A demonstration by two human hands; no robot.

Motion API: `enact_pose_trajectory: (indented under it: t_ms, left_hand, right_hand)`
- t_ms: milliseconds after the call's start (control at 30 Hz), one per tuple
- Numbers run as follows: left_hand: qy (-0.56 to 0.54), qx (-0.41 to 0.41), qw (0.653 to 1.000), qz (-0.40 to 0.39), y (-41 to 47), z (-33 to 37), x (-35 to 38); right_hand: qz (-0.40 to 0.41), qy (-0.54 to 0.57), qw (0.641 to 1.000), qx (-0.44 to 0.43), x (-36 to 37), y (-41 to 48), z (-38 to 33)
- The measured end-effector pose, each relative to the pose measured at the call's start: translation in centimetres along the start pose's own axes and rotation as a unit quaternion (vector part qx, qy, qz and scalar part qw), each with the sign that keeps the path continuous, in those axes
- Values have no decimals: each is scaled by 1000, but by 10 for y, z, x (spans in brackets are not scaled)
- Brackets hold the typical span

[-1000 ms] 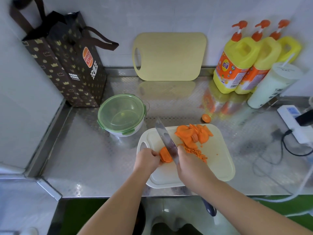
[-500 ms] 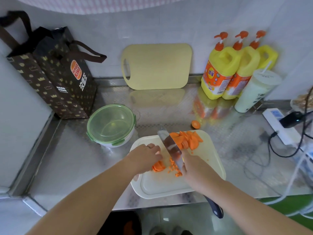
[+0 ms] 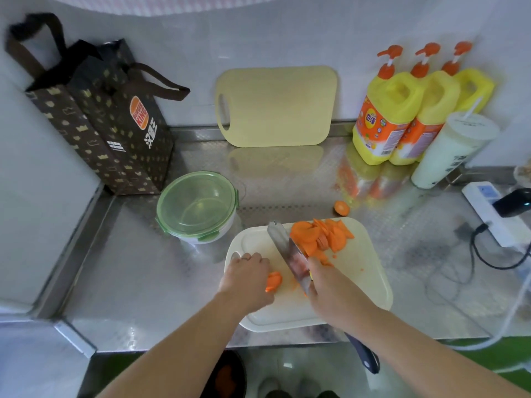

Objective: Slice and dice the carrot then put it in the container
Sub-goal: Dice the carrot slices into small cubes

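Observation:
A cream cutting board (image 3: pixel 359 282) lies on the steel counter. A heap of carrot slices (image 3: pixel 321 235) sits at its far end. My left hand (image 3: pixel 247 275) holds down a few stacked carrot slices (image 3: pixel 273 281) near the board's left side. My right hand (image 3: pixel 327 285) grips a knife (image 3: pixel 287 251), its blade angled across the board just right of those slices, with small diced bits beside it. The knife's dark handle end sticks out below my wrist. A round container with a green lid (image 3: pixel 198 206) stands left of the board, lid on.
A carrot end (image 3: pixel 341 208) lies on the counter behind the board. A second board (image 3: pixel 275 106) leans on the wall. A brown paper bag (image 3: pixel 94 110) stands at left. Yellow soap bottles (image 3: pixel 402 110), a cup (image 3: pixel 448 150) and a power strip (image 3: pixel 494 214) occupy the right.
My left hand has slid left with the stacked slices, away from the blade. The knife has shifted slightly along the board. The view has tilted.

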State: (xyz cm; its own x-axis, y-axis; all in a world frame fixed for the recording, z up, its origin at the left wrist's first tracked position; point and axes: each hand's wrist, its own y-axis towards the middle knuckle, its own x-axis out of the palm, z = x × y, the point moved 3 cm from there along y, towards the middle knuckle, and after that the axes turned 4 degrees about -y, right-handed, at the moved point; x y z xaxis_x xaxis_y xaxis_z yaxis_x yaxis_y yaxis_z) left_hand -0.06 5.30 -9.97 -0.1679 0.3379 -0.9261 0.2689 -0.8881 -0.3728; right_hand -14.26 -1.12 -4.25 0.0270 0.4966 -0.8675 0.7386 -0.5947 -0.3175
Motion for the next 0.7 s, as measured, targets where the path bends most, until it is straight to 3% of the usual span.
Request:
enact_pose_trajectory:
  t_ms: [200,333,700]
  left_hand:
    - [-128,-86,987,49,-14,1,16]
    - [-141,-78,985,58,-20,-4,21]
    - [-188,-70,976,89,-19,1,23]
  right_hand:
    - [33,-44,998,16,25,-2,0]
    - [-2,-46,998,30,35,-7,-3]
    - [-1,-28,999,19,46,-13,-3]
